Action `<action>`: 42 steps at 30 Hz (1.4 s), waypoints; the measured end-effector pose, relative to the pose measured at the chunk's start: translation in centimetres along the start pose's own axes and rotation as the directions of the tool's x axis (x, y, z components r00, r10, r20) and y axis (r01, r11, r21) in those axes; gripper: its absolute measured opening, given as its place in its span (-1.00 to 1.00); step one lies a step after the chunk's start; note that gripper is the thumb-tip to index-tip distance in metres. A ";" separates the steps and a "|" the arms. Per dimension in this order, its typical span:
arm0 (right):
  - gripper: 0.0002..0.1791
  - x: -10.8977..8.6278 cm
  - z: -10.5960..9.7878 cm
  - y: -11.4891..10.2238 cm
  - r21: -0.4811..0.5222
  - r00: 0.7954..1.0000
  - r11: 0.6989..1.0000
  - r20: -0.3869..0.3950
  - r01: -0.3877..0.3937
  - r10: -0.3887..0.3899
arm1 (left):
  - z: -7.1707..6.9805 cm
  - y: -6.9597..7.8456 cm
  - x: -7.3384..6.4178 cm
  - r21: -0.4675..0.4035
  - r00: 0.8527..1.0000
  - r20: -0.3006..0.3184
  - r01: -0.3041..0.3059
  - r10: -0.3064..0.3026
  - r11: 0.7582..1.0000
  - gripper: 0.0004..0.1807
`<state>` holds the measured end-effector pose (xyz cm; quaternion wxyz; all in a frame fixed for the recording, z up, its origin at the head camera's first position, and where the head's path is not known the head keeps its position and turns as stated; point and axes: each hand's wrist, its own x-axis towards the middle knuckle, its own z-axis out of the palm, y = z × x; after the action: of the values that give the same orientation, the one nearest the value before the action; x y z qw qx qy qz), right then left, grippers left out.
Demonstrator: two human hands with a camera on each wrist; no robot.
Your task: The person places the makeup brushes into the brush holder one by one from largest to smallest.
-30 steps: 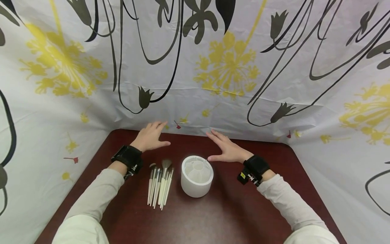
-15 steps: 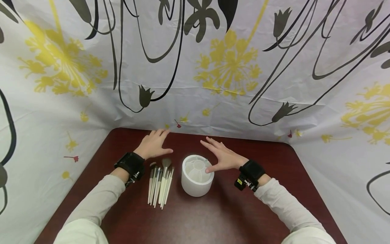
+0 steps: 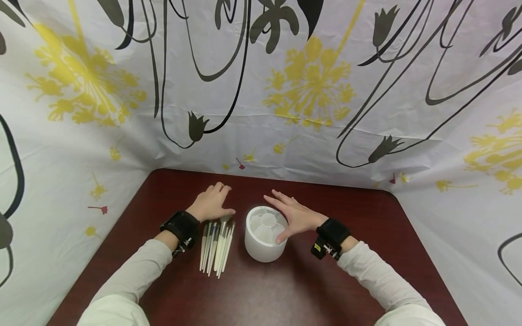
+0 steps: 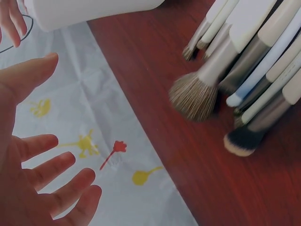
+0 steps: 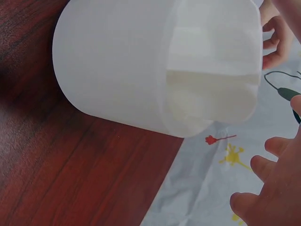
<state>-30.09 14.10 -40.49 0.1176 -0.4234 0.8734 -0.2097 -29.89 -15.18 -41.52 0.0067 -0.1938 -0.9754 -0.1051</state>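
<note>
On the dark red table lies a bundle of makeup brushes (image 3: pixel 216 249), pale handles toward the person and bristles away. My left hand (image 3: pixel 210 203) hovers by their bristle ends with relaxed fingers and holds nothing. In the left wrist view a fluffy brush (image 4: pixel 197 94) shows clearly, apart from the fingers. Right of the brushes stands a white round divided brush holder (image 3: pixel 265 246), upright, with several compartments inside. My right hand (image 3: pixel 297 215) is spread at its right side, the thumb over or near the rim; whether it touches cannot be told. In the right wrist view the holder (image 5: pixel 113 61) stands apart from the fingers.
The dark red table (image 3: pixel 326 290) has rounded far corners. White cloth (image 3: pixel 244 99) with yellow and grey flowers hangs behind it and at both sides. A black camera strap is on each wrist.
Both hands have come nearer the person, the left down toward the bristle ends of the brushes, the right leftward and over the holder's right side. Brushes and holder stay in place on the table.
</note>
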 end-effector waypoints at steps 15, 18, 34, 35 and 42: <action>0.34 -0.1 2.5 0.7 0.108 0.998 0.994 0.057 0.008 -0.014 | 3.0 0.2 -0.5 -0.069 0.995 0.072 0.080 -0.075 0.994 -0.16; 0.34 -0.1 2.6 0.8 0.128 0.998 0.992 0.058 0.001 -0.009 | 3.7 0.1 -0.8 -0.094 0.994 0.075 0.089 -0.082 0.992 -0.19; 0.33 0.2 3.5 1.2 0.204 0.999 0.979 0.034 0.017 -0.024 | 6.4 0.4 -1.6 -0.162 0.985 0.112 0.151 -0.134 0.975 -0.38; 0.33 0.3 3.5 1.2 0.204 0.999 0.979 0.034 0.016 -0.023 | 6.6 0.4 -1.7 -0.155 0.985 0.112 0.149 -0.133 0.977 -0.37; 0.36 0.5 3.8 1.2 0.184 1.000 0.983 0.025 0.004 -0.009 | 7.4 0.2 -1.8 -0.111 0.985 0.114 0.144 -0.131 0.983 -0.36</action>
<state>-29.81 13.34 -44.44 0.1669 -0.4163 0.8473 -0.2844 -27.98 -14.18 -48.82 -0.0640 -0.1311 -0.9774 -0.1527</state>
